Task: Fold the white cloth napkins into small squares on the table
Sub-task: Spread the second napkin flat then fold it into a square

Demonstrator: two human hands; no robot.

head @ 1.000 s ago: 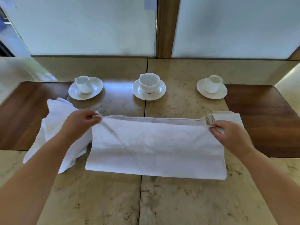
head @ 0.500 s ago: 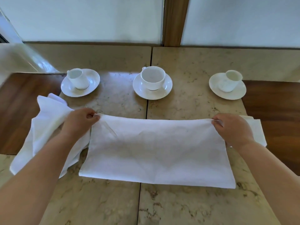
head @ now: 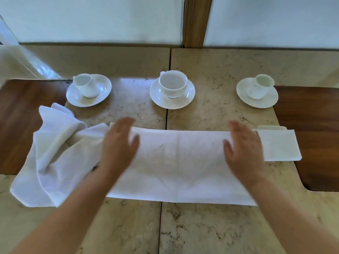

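A white napkin [head: 180,165], folded into a long rectangle, lies flat on the marble table [head: 211,228] in front of me. My left hand [head: 119,145] is spread flat over its left end, fingers straight. My right hand [head: 244,147] is spread flat over its right end. Both hands are blurred. A crumpled white napkin [head: 53,154] is heaped at the left, touching the flat one. A napkin folded into a small square [head: 278,144] sits at the right, on top of another folded one whose edge shows behind it.
Three white cups on saucers stand in a row behind the napkins: left cup [head: 86,87], middle cup [head: 172,85], right cup [head: 260,86]. Dark wood inlays [head: 315,125] flank the marble at both sides. A wall with a wooden post rises behind the table.
Both hands have let go of the napkin's far corners and opened flat, sliding inward over the cloth. The napkin now lies flat in its folded rectangle.
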